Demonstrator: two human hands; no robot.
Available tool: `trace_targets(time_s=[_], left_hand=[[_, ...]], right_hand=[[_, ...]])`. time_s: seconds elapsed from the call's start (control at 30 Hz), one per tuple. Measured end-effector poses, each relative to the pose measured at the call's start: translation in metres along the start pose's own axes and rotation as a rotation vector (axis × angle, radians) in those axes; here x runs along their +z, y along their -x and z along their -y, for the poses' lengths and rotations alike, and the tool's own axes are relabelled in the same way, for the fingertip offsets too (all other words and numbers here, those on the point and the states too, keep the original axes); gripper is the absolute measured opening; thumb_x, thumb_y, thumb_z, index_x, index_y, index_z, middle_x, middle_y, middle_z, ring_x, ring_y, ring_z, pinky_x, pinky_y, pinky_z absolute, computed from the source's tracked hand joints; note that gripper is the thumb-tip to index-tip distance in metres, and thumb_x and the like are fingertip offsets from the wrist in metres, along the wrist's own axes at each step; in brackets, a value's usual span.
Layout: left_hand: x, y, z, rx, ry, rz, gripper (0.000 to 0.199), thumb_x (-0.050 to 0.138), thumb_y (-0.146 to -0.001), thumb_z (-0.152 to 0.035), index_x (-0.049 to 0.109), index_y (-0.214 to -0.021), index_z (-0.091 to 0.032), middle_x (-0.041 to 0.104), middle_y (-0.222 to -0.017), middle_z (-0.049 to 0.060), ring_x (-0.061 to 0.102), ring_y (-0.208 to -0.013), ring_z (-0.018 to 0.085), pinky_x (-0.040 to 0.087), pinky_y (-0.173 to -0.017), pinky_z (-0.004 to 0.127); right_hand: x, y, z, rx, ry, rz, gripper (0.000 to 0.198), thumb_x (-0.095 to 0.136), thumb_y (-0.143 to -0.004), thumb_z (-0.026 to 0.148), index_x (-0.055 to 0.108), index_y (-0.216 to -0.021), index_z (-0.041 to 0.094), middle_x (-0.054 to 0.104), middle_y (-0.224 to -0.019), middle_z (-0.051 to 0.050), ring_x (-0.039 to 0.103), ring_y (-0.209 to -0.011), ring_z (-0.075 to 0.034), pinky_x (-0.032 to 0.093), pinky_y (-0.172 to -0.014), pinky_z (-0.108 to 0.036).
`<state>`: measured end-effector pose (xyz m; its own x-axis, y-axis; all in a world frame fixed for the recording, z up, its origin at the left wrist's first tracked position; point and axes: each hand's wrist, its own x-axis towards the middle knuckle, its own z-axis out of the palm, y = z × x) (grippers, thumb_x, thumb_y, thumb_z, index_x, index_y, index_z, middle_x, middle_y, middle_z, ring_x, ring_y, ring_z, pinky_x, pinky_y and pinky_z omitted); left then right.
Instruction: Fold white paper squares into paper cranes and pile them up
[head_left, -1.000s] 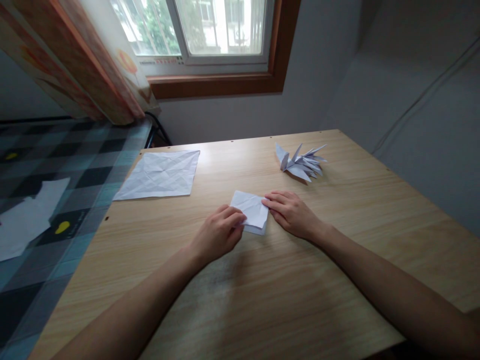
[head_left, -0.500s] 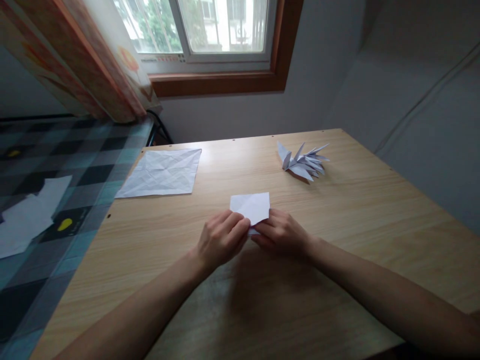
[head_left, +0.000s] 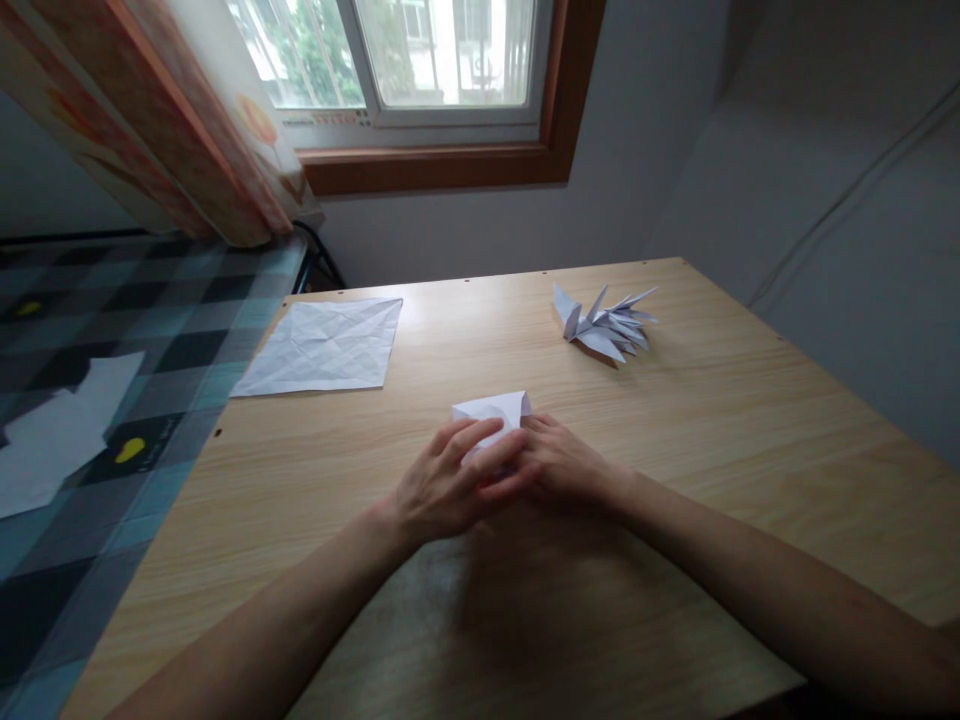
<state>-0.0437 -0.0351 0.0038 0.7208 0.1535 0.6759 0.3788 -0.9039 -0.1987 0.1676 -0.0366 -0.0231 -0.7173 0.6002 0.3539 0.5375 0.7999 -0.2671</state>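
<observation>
My left grip (head_left: 442, 490) is lying across the front of a small folded white paper (head_left: 491, 404), its fingers slightly parted over the surface; the thumb is hiding, so I cannot tell whether I am pinching. My right grip (head_left: 566, 465) is resting at the paper's right side, its fingertips disappearing behind my left fingers, and I cannot tell whether it is clamping anything. The paper is sitting near the middle of the wooden bench (head_left: 712, 430), its far edge showing beyond my fingers and a narrow flap angling up at its right end. Farther off to my left, a creased white sheet (head_left: 322, 345) is lying flat; farther off to my right, a cluster of pointed folded paper (head_left: 609, 330) is standing. Beside the bench, white paper pieces (head_left: 64, 435) are lying on a checked cloth (head_left: 187, 350).
</observation>
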Motion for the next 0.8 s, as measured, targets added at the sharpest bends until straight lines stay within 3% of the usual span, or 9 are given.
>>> trace_targets(time_s=[0.1, 0.27, 0.43, 0.53, 0.67, 0.8], left_hand=[[-0.005, 0.002, 0.006, -0.052, -0.015, 0.121, 0.034, 0.067, -0.084, -0.023, 0.061, -0.117, -0.025, 0.057, -0.136, 0.01, 0.043, -0.134, 0.032, 0.041, -0.106, 0.051], [-0.012, 0.001, 0.015, -0.113, -0.025, 0.32, 0.037, 0.065, -0.075, -0.027, 0.064, -0.111, -0.02, 0.048, -0.148, 0.013, 0.03, -0.143, 0.041, 0.029, -0.114, 0.06], [-0.012, 0.001, 0.019, -0.076, 0.002, 0.417, 0.039, 0.064, -0.07, -0.029, 0.063, -0.108, -0.019, 0.044, -0.15, 0.012, 0.027, -0.144, 0.041, 0.022, -0.117, 0.062], [-0.01, 0.003, 0.021, -0.087, -0.051, 0.403, 0.028, 0.063, -0.074, -0.027, 0.064, -0.101, -0.021, 0.047, -0.146, 0.011, 0.031, -0.142, 0.038, 0.024, -0.117, 0.059], [-0.006, 0.007, 0.026, -0.109, -0.1, 0.275, 0.009, 0.062, -0.084, -0.029, 0.063, -0.089, -0.021, 0.056, -0.132, 0.011, 0.043, -0.132, 0.032, 0.035, -0.111, 0.055], [-0.002, 0.009, 0.029, -0.15, -0.084, 0.193, 0.011, 0.064, -0.087, -0.029, 0.061, -0.079, -0.022, 0.061, -0.117, 0.008, 0.051, -0.119, 0.027, 0.042, -0.104, 0.05]], right_hand=[[-0.004, 0.001, -0.001, -0.008, -0.012, -0.027, 0.019, 0.056, -0.094, 0.028, 0.07, -0.103, 0.018, 0.068, -0.113, -0.014, 0.059, -0.11, -0.029, 0.046, -0.095, -0.046], [-0.011, 0.003, -0.004, 0.0, -0.078, -0.029, 0.021, 0.053, -0.095, 0.022, 0.07, -0.107, 0.019, 0.069, -0.115, -0.012, 0.061, -0.109, -0.026, 0.049, -0.094, -0.044], [-0.014, 0.006, -0.009, 0.026, -0.163, -0.068, 0.024, 0.05, -0.097, 0.019, 0.07, -0.11, 0.02, 0.067, -0.123, -0.012, 0.063, -0.113, -0.023, 0.051, -0.096, -0.041], [-0.015, 0.009, -0.011, 0.042, -0.201, -0.082, 0.023, 0.052, -0.096, 0.018, 0.072, -0.106, 0.02, 0.068, -0.123, -0.01, 0.065, -0.112, -0.022, 0.053, -0.096, -0.039], [-0.017, 0.011, -0.012, 0.08, -0.248, -0.084, 0.019, 0.057, -0.092, 0.017, 0.074, -0.101, 0.018, 0.069, -0.122, -0.012, 0.066, -0.111, -0.023, 0.053, -0.097, -0.038], [-0.02, 0.011, -0.011, 0.108, -0.299, -0.083, 0.012, 0.064, -0.088, 0.022, 0.073, -0.095, 0.018, 0.071, -0.118, -0.012, 0.068, -0.109, -0.023, 0.054, -0.096, -0.037]])
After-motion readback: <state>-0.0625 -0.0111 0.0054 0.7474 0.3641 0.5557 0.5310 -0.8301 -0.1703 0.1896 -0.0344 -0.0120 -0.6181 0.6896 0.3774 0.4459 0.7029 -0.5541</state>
